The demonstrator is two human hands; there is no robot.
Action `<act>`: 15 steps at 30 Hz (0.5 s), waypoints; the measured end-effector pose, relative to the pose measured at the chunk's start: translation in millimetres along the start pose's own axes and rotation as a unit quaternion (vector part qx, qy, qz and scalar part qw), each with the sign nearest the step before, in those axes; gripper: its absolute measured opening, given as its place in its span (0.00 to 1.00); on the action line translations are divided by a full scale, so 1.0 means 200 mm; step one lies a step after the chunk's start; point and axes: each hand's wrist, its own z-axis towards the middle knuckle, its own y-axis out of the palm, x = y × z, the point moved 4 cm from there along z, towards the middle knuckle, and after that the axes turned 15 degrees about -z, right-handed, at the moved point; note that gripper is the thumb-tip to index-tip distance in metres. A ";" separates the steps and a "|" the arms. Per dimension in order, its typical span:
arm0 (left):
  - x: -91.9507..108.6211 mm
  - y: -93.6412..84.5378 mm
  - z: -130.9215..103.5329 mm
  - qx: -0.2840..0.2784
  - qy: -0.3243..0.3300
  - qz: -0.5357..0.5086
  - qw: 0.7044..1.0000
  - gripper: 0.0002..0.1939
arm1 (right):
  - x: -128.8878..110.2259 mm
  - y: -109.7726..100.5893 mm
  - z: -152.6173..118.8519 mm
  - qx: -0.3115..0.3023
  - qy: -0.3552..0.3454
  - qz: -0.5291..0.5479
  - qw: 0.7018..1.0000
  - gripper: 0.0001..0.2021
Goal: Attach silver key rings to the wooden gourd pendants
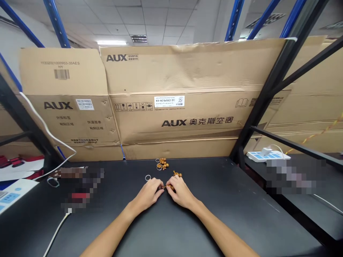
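A: Where is the small shiny brown beaded piece (170, 186)?

B: It is between your two hands, low over the flat black table (150, 228), near the middle.

A: What are the fingers doing?

B: Your left hand (149, 192) has its thumb and finger pinched nearly closed, and they seem to have the thin end. Your right hand (181, 191) has its thumb and finger closed on the fatter end. The other fingers are curled in, so you can't see if they hold more.

A: How do you do this bit well?

B: Hold it softly, just with the tips. Let one hand be still and let the other make tiny moves. Keep your wrists low, so you don't shake. Don't squeeze hard, or it may pop out. Turn your thumbs a bit so you can see the thin part.

A: How many of each thing are there?

B: Two hands. One beaded piece between them. One little brown bead bunch (178, 174) just past your right hand. One bigger brown bead pile (163, 164) at the back; its beads are too small to count well. Three round silver metal rings show: one (148, 177) just past your left hand, and two (157, 160) (159, 166) by the pile. Two white and blue power strips (12, 194) (264, 156), one on each side.
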 end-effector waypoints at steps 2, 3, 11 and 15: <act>-0.01 0.00 0.00 0.001 -0.006 -0.003 1.000 0.02 | 0.00 0.00 0.00 0.003 0.002 0.002 1.000 0.06; -0.01 0.00 0.00 0.001 -0.007 -0.005 1.000 0.02 | 0.00 0.01 0.00 0.006 0.004 0.000 1.000 0.06; 0.01 0.00 0.01 -0.001 -0.006 -0.081 0.997 0.05 | 0.02 0.01 0.00 0.007 0.031 -0.027 0.999 0.06; 0.00 0.00 0.01 0.000 -0.027 -0.120 0.992 0.04 | 0.03 0.02 0.00 0.002 0.042 -0.025 0.999 0.06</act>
